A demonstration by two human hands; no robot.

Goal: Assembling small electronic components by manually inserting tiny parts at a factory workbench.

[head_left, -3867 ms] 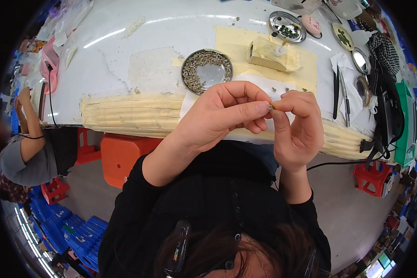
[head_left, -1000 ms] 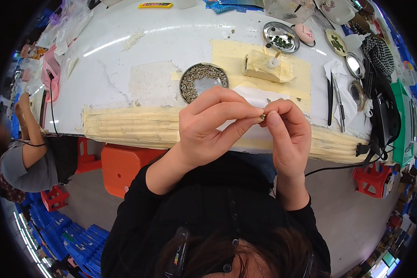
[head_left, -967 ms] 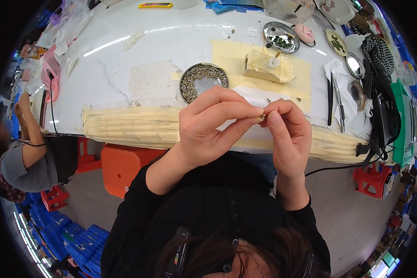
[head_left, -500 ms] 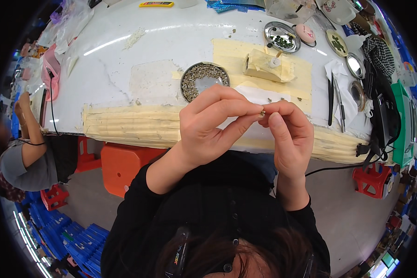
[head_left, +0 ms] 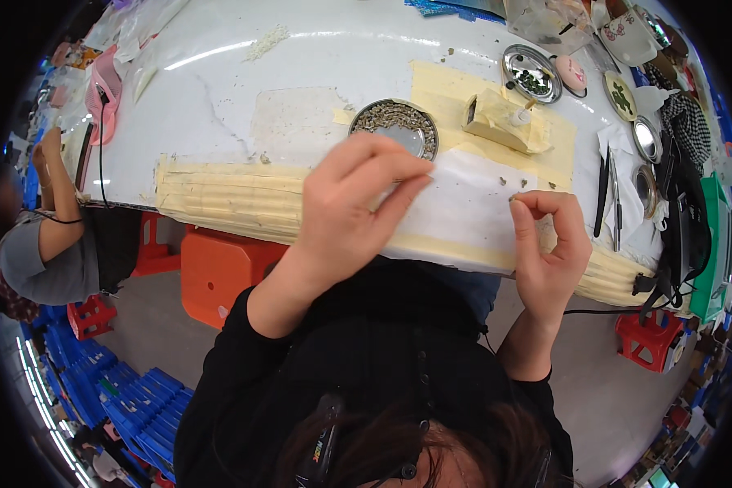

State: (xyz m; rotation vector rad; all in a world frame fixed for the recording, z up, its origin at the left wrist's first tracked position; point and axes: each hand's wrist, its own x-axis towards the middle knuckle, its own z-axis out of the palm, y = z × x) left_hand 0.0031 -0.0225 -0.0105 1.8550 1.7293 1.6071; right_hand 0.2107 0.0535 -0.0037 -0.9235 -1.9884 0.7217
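My left hand (head_left: 346, 215) is raised over the table's near edge, thumb and forefinger pinched together beside a round metal dish (head_left: 404, 138) of small metallic pieces. Whatever sits in that pinch, if anything, is hidden. To the right, my right hand (head_left: 557, 248) pinches a tiny dull metallic piece (head_left: 512, 198) between thumb and forefinger. Between the hands lies a sheet of white paper (head_left: 464, 203), with a few similar small pieces (head_left: 524, 184) near its right side.
Behind the paper stands a tape-covered block (head_left: 496, 122) with a small white container on it. A metal plate (head_left: 555, 85) holds dark green bits. Black tweezers (head_left: 601, 195) and a slim tool (head_left: 616, 199) lie at right. Another person's arm (head_left: 53, 228) shows at far left.
My hands have come apart: the left has moved slightly left toward the dish, the right has moved right with the small piece. The view has shifted, so the table appears farther right.
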